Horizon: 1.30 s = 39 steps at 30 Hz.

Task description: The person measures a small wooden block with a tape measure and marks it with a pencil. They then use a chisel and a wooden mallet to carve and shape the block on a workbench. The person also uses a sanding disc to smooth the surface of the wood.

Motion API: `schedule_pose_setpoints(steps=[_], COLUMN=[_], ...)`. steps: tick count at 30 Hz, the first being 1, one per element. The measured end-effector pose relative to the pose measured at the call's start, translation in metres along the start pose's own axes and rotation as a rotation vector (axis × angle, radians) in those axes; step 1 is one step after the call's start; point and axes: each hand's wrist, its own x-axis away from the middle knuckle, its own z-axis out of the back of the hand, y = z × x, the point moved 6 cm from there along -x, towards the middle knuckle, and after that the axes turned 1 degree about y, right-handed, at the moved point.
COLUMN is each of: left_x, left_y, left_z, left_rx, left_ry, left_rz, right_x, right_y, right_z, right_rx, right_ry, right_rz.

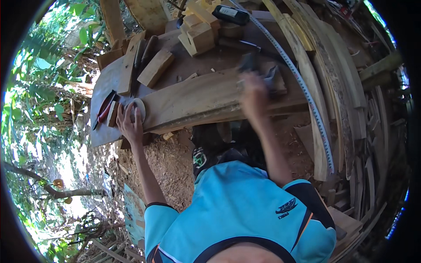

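Observation:
A long wooden plank [193, 98] lies across the workbench in front of me. At its left end my left hand [130, 122] rests with the fingers spread, beside a pale round ring-like piece [139, 109] and a small wood block [112, 115]. Over the right part of the plank, my right hand [254, 92] is smeared by motion. A dark tool [248, 63], equally blurred, sticks out beyond its fingers; its kind is unclear. Just right of that hand, a dark angular object [275, 81] sits on the wood, partly hidden.
Red-handled pliers [104, 109] lie at the bench's left edge. Wood blocks [156, 68], cut wooden pieces [197, 37] and a black handheld case [230, 14] stand farther back. A measuring tape [302, 83] stretches along stacked boards [337, 79] on the right. Shavings cover the ground [166, 158].

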Motion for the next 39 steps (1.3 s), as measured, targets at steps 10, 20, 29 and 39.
schedule_pose_setpoints(steps=[10,20,29,39], left_x=[0.010,0.066,0.173,0.169], left_y=[0.053,0.043,-0.005,0.052], left_z=[0.009,0.034,0.159,0.236], left_rx=[-0.167,-0.308,-0.473,-0.826], left_ry=[-0.388,-0.281,-0.220,-0.137], left_rz=[-0.350,-0.457,-0.317,-0.391], right_x=[0.081,-0.036,-0.112,-0.060], right_y=[-0.137,0.020,0.013,-0.019], right_z=[-0.040,0.077,-0.017,-0.074], right_rx=[-1.131,-0.999,-0.277,-0.578], right_ry=[-1.154,-0.060,-0.404,-0.953], right_rz=[0.045,-0.399,0.459,0.327])
